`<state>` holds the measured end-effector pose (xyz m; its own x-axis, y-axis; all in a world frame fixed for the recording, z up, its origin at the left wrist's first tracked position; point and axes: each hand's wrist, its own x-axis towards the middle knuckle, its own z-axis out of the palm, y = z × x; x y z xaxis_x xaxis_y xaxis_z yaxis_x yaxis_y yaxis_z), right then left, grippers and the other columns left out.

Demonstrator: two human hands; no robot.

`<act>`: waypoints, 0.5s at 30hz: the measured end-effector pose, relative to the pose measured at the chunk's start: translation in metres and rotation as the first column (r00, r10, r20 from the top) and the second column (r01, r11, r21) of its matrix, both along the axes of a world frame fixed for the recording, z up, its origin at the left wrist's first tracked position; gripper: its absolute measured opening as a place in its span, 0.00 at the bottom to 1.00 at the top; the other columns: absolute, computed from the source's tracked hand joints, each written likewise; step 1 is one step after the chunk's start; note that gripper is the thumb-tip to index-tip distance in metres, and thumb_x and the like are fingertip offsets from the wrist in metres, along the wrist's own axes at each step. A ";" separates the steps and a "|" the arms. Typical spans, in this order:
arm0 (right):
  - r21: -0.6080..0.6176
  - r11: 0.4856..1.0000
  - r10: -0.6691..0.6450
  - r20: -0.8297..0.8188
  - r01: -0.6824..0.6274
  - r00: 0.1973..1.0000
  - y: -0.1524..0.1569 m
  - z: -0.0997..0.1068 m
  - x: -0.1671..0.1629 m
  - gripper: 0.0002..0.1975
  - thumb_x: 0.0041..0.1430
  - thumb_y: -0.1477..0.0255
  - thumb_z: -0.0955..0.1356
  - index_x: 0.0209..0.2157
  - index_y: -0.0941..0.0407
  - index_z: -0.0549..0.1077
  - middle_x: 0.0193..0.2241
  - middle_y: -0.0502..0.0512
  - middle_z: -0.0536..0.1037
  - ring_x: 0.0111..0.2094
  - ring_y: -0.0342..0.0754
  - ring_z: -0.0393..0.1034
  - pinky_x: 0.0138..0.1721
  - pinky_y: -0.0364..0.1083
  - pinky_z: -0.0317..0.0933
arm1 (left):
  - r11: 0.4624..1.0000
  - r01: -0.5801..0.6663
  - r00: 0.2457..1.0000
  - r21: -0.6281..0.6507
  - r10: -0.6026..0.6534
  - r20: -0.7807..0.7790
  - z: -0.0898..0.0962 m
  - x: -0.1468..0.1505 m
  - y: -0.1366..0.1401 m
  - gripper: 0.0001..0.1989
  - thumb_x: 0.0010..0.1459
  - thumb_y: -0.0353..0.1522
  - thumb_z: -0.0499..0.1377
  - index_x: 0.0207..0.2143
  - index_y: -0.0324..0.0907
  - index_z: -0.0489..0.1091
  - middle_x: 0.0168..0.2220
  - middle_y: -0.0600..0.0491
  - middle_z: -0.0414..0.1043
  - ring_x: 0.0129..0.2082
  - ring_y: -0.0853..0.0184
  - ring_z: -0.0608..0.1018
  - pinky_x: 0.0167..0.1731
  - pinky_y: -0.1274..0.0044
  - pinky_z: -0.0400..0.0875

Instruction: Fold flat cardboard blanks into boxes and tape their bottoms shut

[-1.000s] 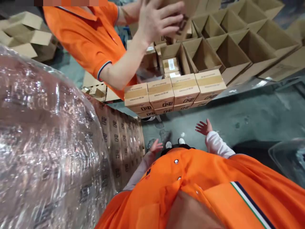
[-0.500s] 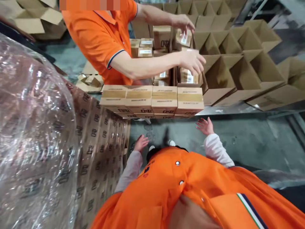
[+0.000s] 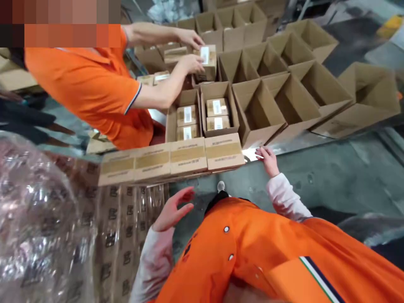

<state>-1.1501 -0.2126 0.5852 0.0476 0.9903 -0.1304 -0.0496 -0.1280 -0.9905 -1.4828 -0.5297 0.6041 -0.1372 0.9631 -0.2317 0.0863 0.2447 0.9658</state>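
Observation:
A row of several taped cardboard boxes point(image 3: 188, 156) stands side by side in front of me along the near edge of the metal table point(image 3: 295, 144). My left hand point(image 3: 174, 209) is raised below the row, apart from it, with thumb and fingers spread and nothing held. Just off the row's right end is my right hand point(image 3: 267, 160), its fingers apart and empty, close to the table edge. Behind the row, an open carton point(image 3: 233, 105) holds small boxes with white labels point(image 3: 217, 107). Another open carton beside it holds similar labelled boxes point(image 3: 187, 114).
Across the table a co-worker in an orange shirt point(image 3: 94, 92) has both hands at a labelled box point(image 3: 208, 63). Several open cartons point(image 3: 257, 113) fill the table's right side. On my left rises a stack wrapped in clear film point(image 3: 44, 227).
My left hand has risen and moved left, its fingers more spread. My right hand has come nearer the table edge. The view has shifted, and the co-worker's hands now meet at one labelled box.

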 end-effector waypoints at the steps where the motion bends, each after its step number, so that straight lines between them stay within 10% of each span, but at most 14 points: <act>1: 0.057 0.998 -0.008 0.036 0.006 0.999 0.005 0.005 0.002 0.35 0.38 0.46 0.79 0.42 0.54 0.74 0.40 0.55 0.80 0.42 0.48 0.76 0.41 0.45 0.72 | 0.999 0.016 0.999 0.033 -0.014 -0.043 0.012 -0.005 0.006 0.40 0.55 0.53 0.71 0.63 0.40 0.74 0.56 0.39 0.80 0.55 0.52 0.82 0.59 0.63 0.77; 10: 0.453 0.848 -0.440 0.315 0.274 0.841 0.074 0.085 0.106 0.20 0.55 0.56 0.73 0.42 0.57 0.76 0.41 0.59 0.82 0.42 0.50 0.76 0.55 0.55 0.72 | 0.859 0.465 0.783 0.213 -0.287 -0.553 0.117 -0.038 0.108 0.26 0.62 0.48 0.68 0.58 0.49 0.77 0.49 0.48 0.85 0.46 0.58 0.87 0.48 0.72 0.84; 15: 0.588 0.773 -0.591 0.531 0.237 0.607 0.129 0.136 0.195 0.16 0.62 0.65 0.69 0.47 0.59 0.77 0.46 0.62 0.82 0.46 0.52 0.76 0.55 0.53 0.71 | 0.804 0.589 0.587 0.083 -0.354 -0.728 0.177 0.005 0.209 0.34 0.64 0.53 0.63 0.67 0.47 0.71 0.54 0.47 0.83 0.49 0.55 0.87 0.50 0.69 0.84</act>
